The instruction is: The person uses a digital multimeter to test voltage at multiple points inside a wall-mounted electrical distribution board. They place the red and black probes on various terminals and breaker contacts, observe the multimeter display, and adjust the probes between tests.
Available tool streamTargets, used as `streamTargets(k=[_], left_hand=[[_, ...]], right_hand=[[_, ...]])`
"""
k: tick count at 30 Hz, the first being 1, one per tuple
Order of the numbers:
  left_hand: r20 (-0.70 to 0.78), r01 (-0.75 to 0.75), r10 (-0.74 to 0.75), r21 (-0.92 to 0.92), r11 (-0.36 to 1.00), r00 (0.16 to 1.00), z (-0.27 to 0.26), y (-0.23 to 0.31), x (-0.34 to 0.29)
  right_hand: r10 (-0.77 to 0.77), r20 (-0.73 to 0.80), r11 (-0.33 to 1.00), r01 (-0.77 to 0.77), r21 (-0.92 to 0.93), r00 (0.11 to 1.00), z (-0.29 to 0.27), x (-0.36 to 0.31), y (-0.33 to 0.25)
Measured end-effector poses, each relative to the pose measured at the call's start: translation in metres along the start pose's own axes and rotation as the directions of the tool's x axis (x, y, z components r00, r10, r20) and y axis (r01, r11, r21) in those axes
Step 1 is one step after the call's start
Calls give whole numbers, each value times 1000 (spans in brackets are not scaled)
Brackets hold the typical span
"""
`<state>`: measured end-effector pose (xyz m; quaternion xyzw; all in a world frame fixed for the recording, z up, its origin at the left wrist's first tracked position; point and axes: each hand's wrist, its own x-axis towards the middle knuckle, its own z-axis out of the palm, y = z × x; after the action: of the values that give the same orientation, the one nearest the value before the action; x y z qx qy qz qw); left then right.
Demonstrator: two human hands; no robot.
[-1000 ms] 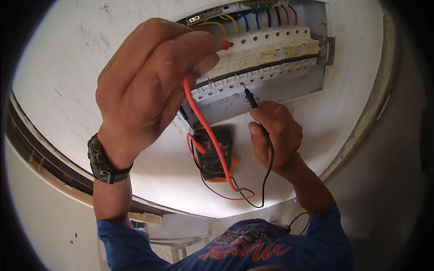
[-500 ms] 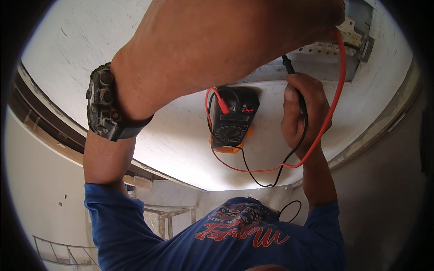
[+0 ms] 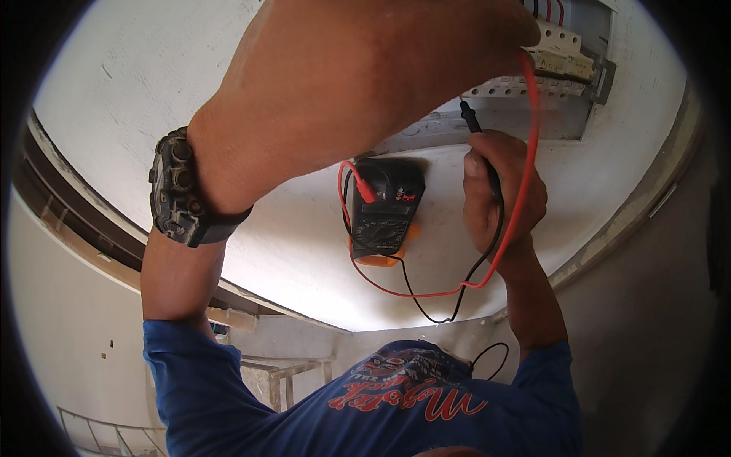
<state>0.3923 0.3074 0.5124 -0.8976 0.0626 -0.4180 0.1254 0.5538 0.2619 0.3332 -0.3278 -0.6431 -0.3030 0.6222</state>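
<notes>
My left hand (image 3: 388, 68) reaches across the top of the view, close to the breakers, with its fingers hidden. A red test lead (image 3: 525, 160) runs out from under it, so it appears closed on that lead's hidden probe end. My right hand (image 3: 504, 186) is closed around a black test probe (image 3: 470, 118). The probe points up, its thin tip at the lower edge of a row of white circuit breakers (image 3: 563, 65). Both leads trail down to a black multimeter (image 3: 387, 202) with an orange edge, which sits against the white surface below the breakers.
A recessed metal panel box (image 3: 544, 122) surrounds the breakers. Red and dark wires (image 3: 560, 11) enter above them. The white surface (image 3: 304, 236) ends at a curved brown frame (image 3: 91, 209) on the left. Lower down stands a pale wooden stand (image 3: 266, 377).
The view has shifted, so the multimeter and my right hand appear further left and lower. More of the breakers shows, and the black probe's tip is now visible.
</notes>
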Motion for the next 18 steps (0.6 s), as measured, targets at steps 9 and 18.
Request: streamTargets(k=[9,18], left_hand=[[156,-408,378,412,815,913,-15,-3,-1],[114,-298,276,346,890,955,-19,-10,-12]], right_hand=[[-79,-39,996,77,-51,996,2,3,4],[-114,-79,993,113,-19,990,6,4,5]])
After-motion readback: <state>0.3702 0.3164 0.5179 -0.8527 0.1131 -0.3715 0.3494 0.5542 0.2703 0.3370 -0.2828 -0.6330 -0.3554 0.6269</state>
